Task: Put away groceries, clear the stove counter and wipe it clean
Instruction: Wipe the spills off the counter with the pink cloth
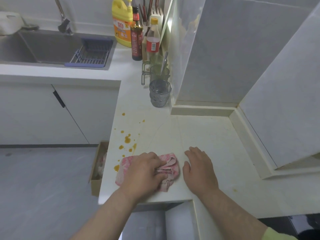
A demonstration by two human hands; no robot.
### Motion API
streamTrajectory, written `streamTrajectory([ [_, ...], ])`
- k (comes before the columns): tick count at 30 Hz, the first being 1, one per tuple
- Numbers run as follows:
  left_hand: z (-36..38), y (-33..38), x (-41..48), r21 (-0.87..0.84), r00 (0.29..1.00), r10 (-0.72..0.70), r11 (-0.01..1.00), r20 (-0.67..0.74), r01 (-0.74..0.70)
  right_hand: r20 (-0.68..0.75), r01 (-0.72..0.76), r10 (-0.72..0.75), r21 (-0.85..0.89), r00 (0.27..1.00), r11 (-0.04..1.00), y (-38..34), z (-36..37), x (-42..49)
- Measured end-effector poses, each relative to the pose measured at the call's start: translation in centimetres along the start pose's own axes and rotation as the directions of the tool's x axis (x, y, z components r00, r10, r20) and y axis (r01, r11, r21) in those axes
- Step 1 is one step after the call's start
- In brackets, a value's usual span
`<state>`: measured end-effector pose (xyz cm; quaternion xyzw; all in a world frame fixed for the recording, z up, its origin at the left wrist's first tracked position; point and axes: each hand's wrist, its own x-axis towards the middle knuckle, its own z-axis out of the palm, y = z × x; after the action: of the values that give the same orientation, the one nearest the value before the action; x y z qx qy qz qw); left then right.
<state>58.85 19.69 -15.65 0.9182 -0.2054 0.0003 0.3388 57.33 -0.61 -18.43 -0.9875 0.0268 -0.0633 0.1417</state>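
Note:
A crumpled pink cloth (170, 168) lies on the white counter (216, 135) near its front edge. My left hand (143, 174) lies on top of the cloth with its fingers curled into the folds, gripping it. My right hand (199, 170) rests flat on the bare counter just right of the cloth, fingers straight. Orange-brown sauce spots (127, 139) are spattered on the counter left of and beyond the cloth, with one blob (116, 168) at the cloth's left edge.
A grey glass (160, 93), green mugs (158, 71) with a spoon, sauce bottles (136, 37) and a yellow detergent jug (121, 23) line the far counter. The sink (52, 47) holds a blue rack. A cardboard box (97, 170) sits on the floor at left.

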Motion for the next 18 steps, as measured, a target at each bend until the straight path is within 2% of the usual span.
streamTrajectory([
  [18,-1.4,-1.1,1.7,-0.027,0.999,-0.011,1.0,0.037,0.012,-0.004,-0.028,0.028,0.025,1.0,0.999,-0.3,-0.5,0.1],
])
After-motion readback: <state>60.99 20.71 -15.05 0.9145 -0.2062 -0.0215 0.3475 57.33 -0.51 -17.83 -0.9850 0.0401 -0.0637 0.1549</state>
